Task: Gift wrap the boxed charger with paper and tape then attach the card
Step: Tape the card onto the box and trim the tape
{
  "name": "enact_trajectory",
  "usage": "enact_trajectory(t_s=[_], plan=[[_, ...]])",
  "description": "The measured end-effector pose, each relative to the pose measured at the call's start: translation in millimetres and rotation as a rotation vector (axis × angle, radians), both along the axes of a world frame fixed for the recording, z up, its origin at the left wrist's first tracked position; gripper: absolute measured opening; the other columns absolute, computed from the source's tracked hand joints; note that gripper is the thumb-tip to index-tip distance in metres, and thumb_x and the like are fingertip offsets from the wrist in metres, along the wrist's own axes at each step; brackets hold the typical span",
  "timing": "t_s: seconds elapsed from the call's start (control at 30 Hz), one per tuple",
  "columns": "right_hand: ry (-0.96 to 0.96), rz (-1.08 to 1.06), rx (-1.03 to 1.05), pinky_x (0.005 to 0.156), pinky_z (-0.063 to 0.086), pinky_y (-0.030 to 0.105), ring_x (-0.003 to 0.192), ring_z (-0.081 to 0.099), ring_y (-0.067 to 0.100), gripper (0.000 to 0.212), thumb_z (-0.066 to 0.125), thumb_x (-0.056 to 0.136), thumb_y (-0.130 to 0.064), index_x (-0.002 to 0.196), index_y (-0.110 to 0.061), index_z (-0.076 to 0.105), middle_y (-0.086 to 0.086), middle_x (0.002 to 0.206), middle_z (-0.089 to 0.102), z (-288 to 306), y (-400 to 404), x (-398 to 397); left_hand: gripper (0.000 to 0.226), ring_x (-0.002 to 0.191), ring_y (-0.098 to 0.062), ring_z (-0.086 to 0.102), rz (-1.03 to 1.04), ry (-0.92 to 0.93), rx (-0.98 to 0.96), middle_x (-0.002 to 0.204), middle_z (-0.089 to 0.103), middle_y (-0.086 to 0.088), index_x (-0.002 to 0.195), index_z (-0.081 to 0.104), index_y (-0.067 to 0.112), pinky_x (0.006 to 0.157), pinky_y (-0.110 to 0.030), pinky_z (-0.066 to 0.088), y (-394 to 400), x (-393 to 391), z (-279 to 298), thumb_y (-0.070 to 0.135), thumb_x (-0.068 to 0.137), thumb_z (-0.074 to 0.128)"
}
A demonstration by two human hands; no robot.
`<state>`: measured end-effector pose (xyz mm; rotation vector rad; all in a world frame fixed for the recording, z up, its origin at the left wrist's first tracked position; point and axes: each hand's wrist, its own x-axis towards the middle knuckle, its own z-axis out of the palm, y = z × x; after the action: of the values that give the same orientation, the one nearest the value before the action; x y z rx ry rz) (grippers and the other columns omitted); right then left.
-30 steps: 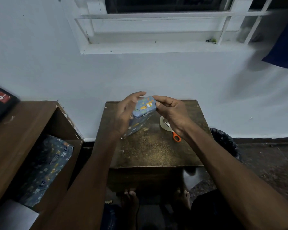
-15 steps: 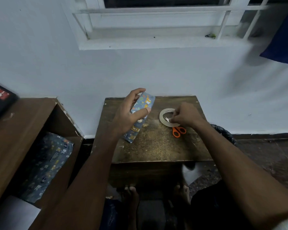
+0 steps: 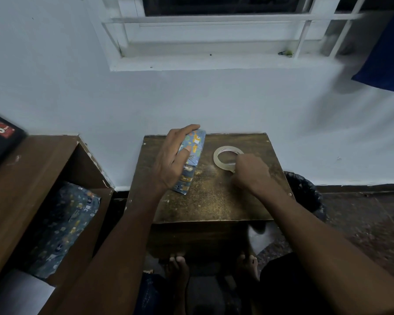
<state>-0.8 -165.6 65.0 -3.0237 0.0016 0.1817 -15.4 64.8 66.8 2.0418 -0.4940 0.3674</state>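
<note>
The boxed charger [image 3: 195, 146], wrapped in blue patterned paper, stands tilted on its edge at the left of the small brown table [image 3: 214, 201]. My left hand [image 3: 171, 164] grips it from the left, thumb across its front face. To its right a clear tape roll [image 3: 221, 151] lies flat on the table. My right hand [image 3: 250, 171] rests at the roll's near right edge with the fingers pinched on it. No card is visible. The scissors are hidden under my right hand.
A brown open shelf [image 3: 32, 167] stands at the left with spare blue patterned paper [image 3: 64, 226] inside and a black box [image 3: 0, 137] on top. A black bin bag [image 3: 305, 192] sits right of the table. The white wall is just behind.
My right hand let go of the wrapped box and dropped onto the tape roll, covering the orange scissors. My left hand lowered the box onto the table.
</note>
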Motion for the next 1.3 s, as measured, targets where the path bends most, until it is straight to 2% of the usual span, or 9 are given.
enact_trajectory(t_s=[0.2,0.27,0.43,0.57,0.67,0.8,1.07,1.17,1.3], plan=[[-0.001,0.071,-0.106,0.086,0.05,0.038,0.118,0.065,0.036,0.028,0.048,0.104,-0.017,0.128,-0.005,0.058,0.016,0.127,0.067,-9.8,14.0,-8.4,0.055,0.128,-0.018,0.055,0.028,0.023,0.005,0.141,0.051,-0.002,0.153,0.048,0.023,0.109,-0.041,0.048,2.5,-6.3,-2.5,0.036,0.101,0.038],[0.013,0.105,-0.106,0.081,0.046,0.038,0.116,0.065,0.035,0.029,0.046,0.105,-0.016,0.129,-0.004,0.056,0.017,0.126,0.068,-11.4,16.2,-11.3,0.054,0.129,-0.015,0.055,0.035,0.036,0.016,0.141,0.049,0.0,0.155,0.046,0.025,0.108,-0.039,0.048,4.3,-8.6,-1.0,0.037,0.102,0.041],[0.071,0.238,-0.04,0.072,0.04,0.032,0.102,0.067,0.035,0.019,0.065,0.089,-0.019,0.107,-0.013,0.067,0.013,0.106,0.07,-5.9,22.0,-18.1,0.084,0.129,0.001,0.048,0.031,0.029,0.128,0.14,0.044,0.002,0.158,0.038,0.032,0.1,-0.007,0.039,13.4,-12.4,4.9,0.067,0.087,0.066],[0.033,0.276,0.092,0.069,0.039,0.029,0.097,0.067,0.031,0.018,0.068,0.087,-0.018,0.104,-0.013,0.071,0.01,0.102,0.07,-2.5,28.6,-16.5,0.106,0.126,0.011,0.044,0.079,-0.05,0.204,0.138,0.044,0.006,0.155,0.041,0.027,0.099,-0.001,0.033,17.0,-13.7,8.4,0.055,0.068,0.095],[-0.008,0.293,0.143,0.071,0.046,0.03,0.096,0.069,0.029,0.025,0.073,0.087,-0.02,0.111,-0.016,0.077,0.01,0.104,0.074,-5.3,34.2,-16.9,0.109,0.127,-0.001,0.048,0.099,-0.142,0.234,0.139,0.043,0.004,0.153,0.042,0.024,0.1,-0.01,0.042,19.2,-13.2,10.6,0.055,0.065,0.098],[-0.088,0.272,-0.012,0.071,0.043,0.035,0.103,0.068,0.034,0.02,0.064,0.097,-0.016,0.115,-0.01,0.071,0.014,0.111,0.07,-6.8,42.8,-23.0,0.107,0.124,-0.011,0.052,0.117,-0.224,0.26,0.138,0.042,-0.003,0.149,0.046,0.019,0.095,-0.033,0.057,21.0,-11.7,12.2,0.054,0.063,0.1],[-0.099,0.294,-0.214,0.084,0.053,0.04,0.116,0.064,0.033,0.028,0.055,0.1,-0.003,0.124,-0.009,0.065,0.014,0.124,0.066,-5.0,49.3,-31.8,0.094,0.119,-0.01,0.054,0.136,-0.222,0.254,0.135,0.04,-0.002,0.137,0.051,0.018,0.088,-0.037,0.06,21.7,-12.7,11.7,0.052,0.063,0.099],[-0.107,0.235,-0.056,0.076,0.047,0.038,0.109,0.067,0.036,0.023,0.056,0.099,-0.003,0.12,-0.008,0.065,0.016,0.119,0.063,-7.7,40.7,-22.5,0.095,0.118,-0.008,0.052,0.144,-0.223,0.278,0.135,0.04,-0.002,0.136,0.049,0.019,0.085,-0.036,0.061,22.2,-12.9,12.1,0.057,0.064,0.097],[-0.15,0.089,0.471,0.07,0.044,0.027,0.084,0.068,0.02,0.003,0.072,0.091,-0.016,0.092,-0.018,0.074,0.002,0.09,0.072,2.4,22.1,3.3,0.093,0.117,-0.01,0.052,0.147,-0.224,0.274,0.133,0.04,-0.002,0.134,0.049,0.015,0.08,-0.035,0.06,22.4,-13.5,13.9,0.053,0.064,0.098]])
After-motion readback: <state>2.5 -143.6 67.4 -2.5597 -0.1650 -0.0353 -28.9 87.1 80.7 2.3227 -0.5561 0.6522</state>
